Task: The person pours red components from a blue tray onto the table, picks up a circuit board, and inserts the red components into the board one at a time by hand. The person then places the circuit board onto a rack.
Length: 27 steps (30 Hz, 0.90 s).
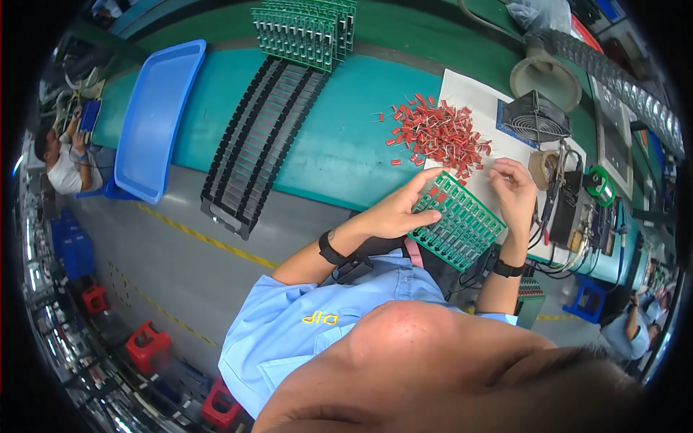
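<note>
- Blue tray (160,119) on the bench (325,155)
- Black slotted rack (266,137), upright green boards (303,36) at its far end
- Left hand (393,214) clasping the green circuit board (462,227), thumb over its face
- Red components (437,133) heaped just beyond that board
- Board tilted between both hands
- Right hand (512,191) curled near the heap, fingertips drawn in; cannot tell whether it grips anything
- Black fan (538,119) beyond
</note>
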Motion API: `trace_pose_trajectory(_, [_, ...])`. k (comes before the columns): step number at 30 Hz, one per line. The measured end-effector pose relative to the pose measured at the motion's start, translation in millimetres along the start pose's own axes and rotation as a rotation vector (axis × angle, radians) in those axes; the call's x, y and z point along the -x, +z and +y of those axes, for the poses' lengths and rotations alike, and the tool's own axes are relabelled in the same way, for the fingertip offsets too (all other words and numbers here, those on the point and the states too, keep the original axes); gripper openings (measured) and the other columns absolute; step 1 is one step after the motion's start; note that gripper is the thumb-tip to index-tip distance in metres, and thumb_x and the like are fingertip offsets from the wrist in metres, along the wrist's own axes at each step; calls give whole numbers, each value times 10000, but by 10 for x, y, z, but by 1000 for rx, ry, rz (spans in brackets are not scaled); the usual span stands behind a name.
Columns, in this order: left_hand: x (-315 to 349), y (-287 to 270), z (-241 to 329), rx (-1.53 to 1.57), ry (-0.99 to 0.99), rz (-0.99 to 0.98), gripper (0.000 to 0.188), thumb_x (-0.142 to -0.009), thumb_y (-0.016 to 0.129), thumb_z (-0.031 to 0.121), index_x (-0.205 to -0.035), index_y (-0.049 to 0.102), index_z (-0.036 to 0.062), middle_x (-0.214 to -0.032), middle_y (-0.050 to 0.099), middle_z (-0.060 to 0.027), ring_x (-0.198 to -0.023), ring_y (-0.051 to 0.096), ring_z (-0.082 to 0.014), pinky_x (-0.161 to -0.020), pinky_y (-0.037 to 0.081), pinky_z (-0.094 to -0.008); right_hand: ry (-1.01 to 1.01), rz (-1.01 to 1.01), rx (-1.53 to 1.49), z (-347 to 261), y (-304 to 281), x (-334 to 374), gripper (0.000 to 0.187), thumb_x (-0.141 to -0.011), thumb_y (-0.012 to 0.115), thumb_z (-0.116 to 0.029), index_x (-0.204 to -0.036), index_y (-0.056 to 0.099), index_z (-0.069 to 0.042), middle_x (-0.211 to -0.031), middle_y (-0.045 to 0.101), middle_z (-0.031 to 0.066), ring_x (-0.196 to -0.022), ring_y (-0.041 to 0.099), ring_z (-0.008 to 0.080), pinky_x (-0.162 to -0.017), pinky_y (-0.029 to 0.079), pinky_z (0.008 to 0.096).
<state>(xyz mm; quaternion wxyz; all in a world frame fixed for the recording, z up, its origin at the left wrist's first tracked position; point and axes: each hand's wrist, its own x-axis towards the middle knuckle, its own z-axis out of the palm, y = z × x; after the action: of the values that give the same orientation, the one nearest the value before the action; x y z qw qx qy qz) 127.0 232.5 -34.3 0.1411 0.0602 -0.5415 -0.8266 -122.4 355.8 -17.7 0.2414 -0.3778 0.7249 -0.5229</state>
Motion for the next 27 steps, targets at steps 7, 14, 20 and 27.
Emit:
trace_pose_trajectory(7, [15,49,11,-154,38,38,759,-940,623,-14,-1564,192,23,-1477,423,-127,-1371,420,-192,-1136,359,-365,-21,51,-218,239,140,116,236,-928,692,-18,-1145,681,74,-1079,678,86,-807,634,94,-729,533,228])
trace_pose_trajectory(14, [26,104,19,-93,-17,40,760,-936,634,-27,-1565,211,35,-1481,424,-101,-1350,434,-173,-1104,395,-346,159,100,-312,189,72,201,228,-950,689,-44,-1150,679,66,-965,702,77,-788,635,108,-721,533,247])
trace_pose_trajectory(20, [31,117,-55,-60,-58,185,789,-939,633,-32,-1579,181,61,-1458,452,-95,-1302,484,-168,-1061,426,-328,-239,212,-299,-47,-64,177,150,-938,688,-12,-1068,681,61,-1009,702,114,-825,656,136,-748,546,260])
trace_pose_trajectory(27, [6,205,-44,-94,35,252,798,-944,601,-70,-1583,143,65,-1423,487,-127,-1231,556,-174,-977,485,-317,-254,50,-276,-474,75,607,137,-908,678,56,-1046,674,55,-1024,712,147,-892,678,160,-766,555,270])
